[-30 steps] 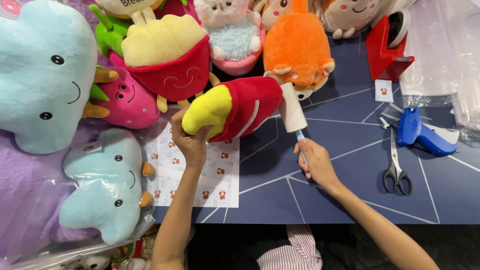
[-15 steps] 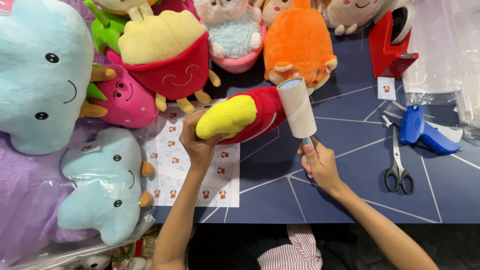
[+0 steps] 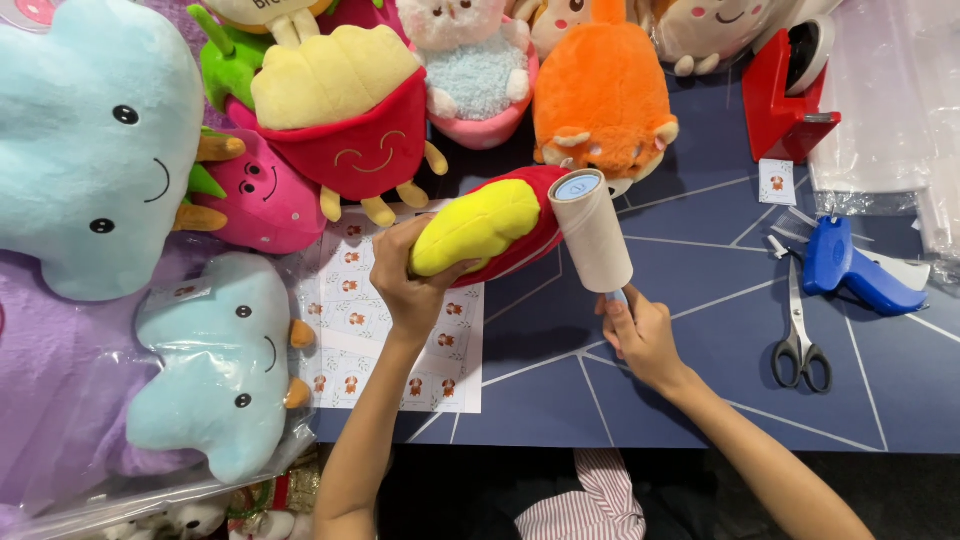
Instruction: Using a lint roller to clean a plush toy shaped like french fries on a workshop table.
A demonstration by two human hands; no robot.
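Observation:
My left hand (image 3: 412, 283) grips a red and yellow plush toy (image 3: 487, 224) and holds it tilted above a white sticker sheet (image 3: 392, 322). My right hand (image 3: 636, 330) holds the blue handle of a lint roller (image 3: 592, 229), whose white roll rests against the red end of the plush. The roller stands upright, its round top facing me.
Several plush toys crowd the left and back: a large pale blue one (image 3: 85, 140), a smaller blue one (image 3: 222, 365), a red and yellow one (image 3: 345, 110), an orange one (image 3: 600, 90). At right lie scissors (image 3: 798, 330), a blue tagging gun (image 3: 850, 265) and a red tape dispenser (image 3: 785, 85).
The lint roller rose from lying low behind the plush to standing upright against its red end. My left hand turned the plush so its yellow side faces up.

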